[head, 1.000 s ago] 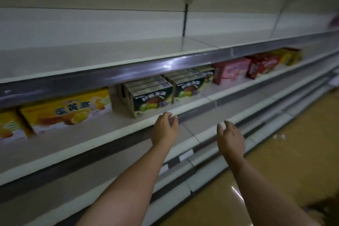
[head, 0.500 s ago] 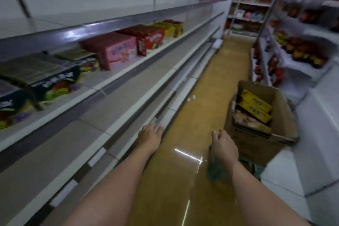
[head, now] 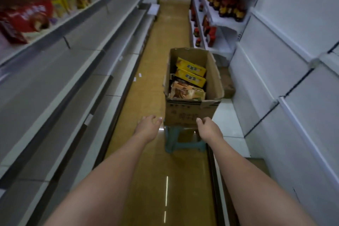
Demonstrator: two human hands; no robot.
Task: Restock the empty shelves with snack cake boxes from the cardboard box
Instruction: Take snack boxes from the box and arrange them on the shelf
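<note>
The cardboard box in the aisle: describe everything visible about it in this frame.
The cardboard box is brown, worn corrugated card, open at the top, with faint dark print on its near face. It stands upright on a small teal plastic stool on the tan aisle floor, nearer the right-hand shelving. Inside lie two yellow snack cake boxes and, nearest the camera, orange-brown packs. The left hand and right hand reach toward it with fingers loosely bent; whether the right touches it is unclear.

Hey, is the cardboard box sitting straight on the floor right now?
No, the cardboard box rests on a small teal plastic stool, which holds it up off the floor.
</note>
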